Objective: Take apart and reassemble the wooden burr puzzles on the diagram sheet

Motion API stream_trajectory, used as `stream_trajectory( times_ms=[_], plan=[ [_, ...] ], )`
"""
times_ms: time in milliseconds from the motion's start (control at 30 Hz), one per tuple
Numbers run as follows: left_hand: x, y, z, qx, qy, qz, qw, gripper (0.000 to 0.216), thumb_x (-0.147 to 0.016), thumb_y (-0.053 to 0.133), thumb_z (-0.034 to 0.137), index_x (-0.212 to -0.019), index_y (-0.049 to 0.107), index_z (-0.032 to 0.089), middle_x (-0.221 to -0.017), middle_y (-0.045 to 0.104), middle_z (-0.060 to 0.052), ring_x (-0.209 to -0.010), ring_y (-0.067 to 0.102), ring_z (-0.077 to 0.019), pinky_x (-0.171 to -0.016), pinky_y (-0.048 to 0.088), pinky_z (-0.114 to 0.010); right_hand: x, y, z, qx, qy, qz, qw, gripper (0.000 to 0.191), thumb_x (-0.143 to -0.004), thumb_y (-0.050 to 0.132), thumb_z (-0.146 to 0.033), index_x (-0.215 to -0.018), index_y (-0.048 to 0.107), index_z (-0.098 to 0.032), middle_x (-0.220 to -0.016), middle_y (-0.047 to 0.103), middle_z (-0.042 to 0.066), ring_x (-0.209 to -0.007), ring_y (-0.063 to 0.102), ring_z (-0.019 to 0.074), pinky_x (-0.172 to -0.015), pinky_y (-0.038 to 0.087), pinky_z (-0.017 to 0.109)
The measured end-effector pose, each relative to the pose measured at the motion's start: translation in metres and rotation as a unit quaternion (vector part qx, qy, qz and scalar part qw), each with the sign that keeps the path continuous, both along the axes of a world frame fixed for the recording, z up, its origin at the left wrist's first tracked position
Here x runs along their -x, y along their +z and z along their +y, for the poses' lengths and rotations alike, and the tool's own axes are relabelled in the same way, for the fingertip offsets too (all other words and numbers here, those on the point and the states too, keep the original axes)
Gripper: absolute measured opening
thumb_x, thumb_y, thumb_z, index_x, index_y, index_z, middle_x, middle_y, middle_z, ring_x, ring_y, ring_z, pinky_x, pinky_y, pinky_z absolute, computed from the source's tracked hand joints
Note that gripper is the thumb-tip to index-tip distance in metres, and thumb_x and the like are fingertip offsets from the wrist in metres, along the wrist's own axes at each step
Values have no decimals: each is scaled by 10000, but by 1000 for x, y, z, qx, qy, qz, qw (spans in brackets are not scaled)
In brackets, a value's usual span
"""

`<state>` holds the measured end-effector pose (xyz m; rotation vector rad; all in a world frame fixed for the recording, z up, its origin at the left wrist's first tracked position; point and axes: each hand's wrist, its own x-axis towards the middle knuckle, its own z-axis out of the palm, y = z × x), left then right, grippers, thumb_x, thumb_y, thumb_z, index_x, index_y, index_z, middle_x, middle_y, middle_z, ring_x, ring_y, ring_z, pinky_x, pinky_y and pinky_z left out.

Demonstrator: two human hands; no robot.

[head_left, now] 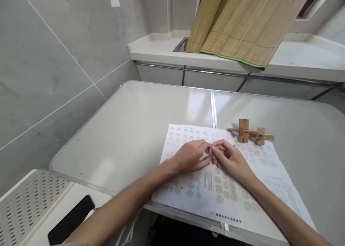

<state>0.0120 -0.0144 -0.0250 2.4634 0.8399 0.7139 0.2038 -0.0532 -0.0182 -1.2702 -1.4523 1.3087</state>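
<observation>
My left hand [192, 155] and my right hand [226, 155] meet at the fingertips just above a printed paper sheet [196, 206]. Bent fingers and a curled palm show on the right hand, its thumb pressed to the forefinger. The left fingers are bent toward that same spot, the thumb a little lower. If something small is pinched between them, it is too hidden to name. Beyond the right hand, at the sheet's far edge, lie interlocked wooden puzzle pieces [244, 131], with small dark marks on some blocks. Rows of small diagrams cover the paper.
The pale folding table [121, 131] has a metal seam down its middle. Behind it, a bamboo mat [242, 27] hangs over a white counter [159, 52] with a sink. A black phone-like object [71, 219] and a perforated white rack [35, 199] stand at lower left.
</observation>
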Motion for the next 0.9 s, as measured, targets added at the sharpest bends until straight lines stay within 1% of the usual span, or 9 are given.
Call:
stream_trajectory(
  times_ms=[100,200,400,500,600,700,767,900],
  plan=[
    [-1,-2,-1,-29,-4,18,999,112,-976,562,243,-1012,620,154,-918,699,-71,-811,663,-194,-711,525,-314,-2,-5,-1,-7,-3,-21,1000,326,-999,635,-564,-953,620,-242,-638,620,-20,-523,522,140,-532,443,284],
    [-1,-1,-3,-36,-8,35,999,120,-997,540,244,-988,619,154,-947,703,-83,-837,670,-197,-741,534,-323,-4,-9,-2,-12,-11,-38,999,299,-1004,641,-540,-971,615,-244,-641,623,-24,-521,533,138,-522,441,276],
    [-1,5,-8,-48,-11,84,995,142,-1018,527,240,-987,622,140,-1021,704,-111,-933,679,-225,-833,533,-351,-2,-5,-8,-35,-25,-91,995,315,-1000,637,-548,-944,613,-240,-640,626,-21,-519,537,141,-519,445,274],
    [1,11,-20,-40,12,120,992,165,-1010,561,263,-1043,626,115,-1062,698,-137,-979,677,-256,-845,529,-369,0,-3,-10,-42,-19,-114,992,313,-997,642,-546,-947,625,-238,-651,625,-19,-527,539,138,-528,452,273],
    [9,18,-41,-14,31,150,988,280,-983,634,322,-1142,621,92,-1095,692,-152,-1005,672,-286,-855,528,-388,-1,-4,-11,-53,-12,-143,988,296,-987,663,-529,-957,644,-235,-664,629,-15,-536,541,138,-541,457,274],
    [24,24,-63,25,30,121,992,366,-1005,623,377,-1245,605,102,-1117,698,-146,-1017,680,-282,-878,532,-392,-1,-3,-13,-59,-15,-157,986,274,-985,672,-508,-943,645,-238,-661,629,-16,-540,546,137,-547,461,272],
    [35,25,-73,52,34,86,994,370,-1013,620,367,-1284,599,116,-1139,706,-138,-1035,687,-272,-899,535,-390,-1,-3,-14,-56,-19,-163,985,263,-985,673,-498,-939,646,-241,-658,630,-16,-547,553,139,-543,462,268],
    [54,23,-84,89,50,44,994,341,-1013,629,324,-1292,615,129,-1142,721,-127,-1051,694,-263,-917,539,-388,-1,-1,-16,-51,-26,-183,981,255,-978,678,-493,-937,656,-242,-648,630,-11,-545,554,146,-528,463,269]
  ],
)
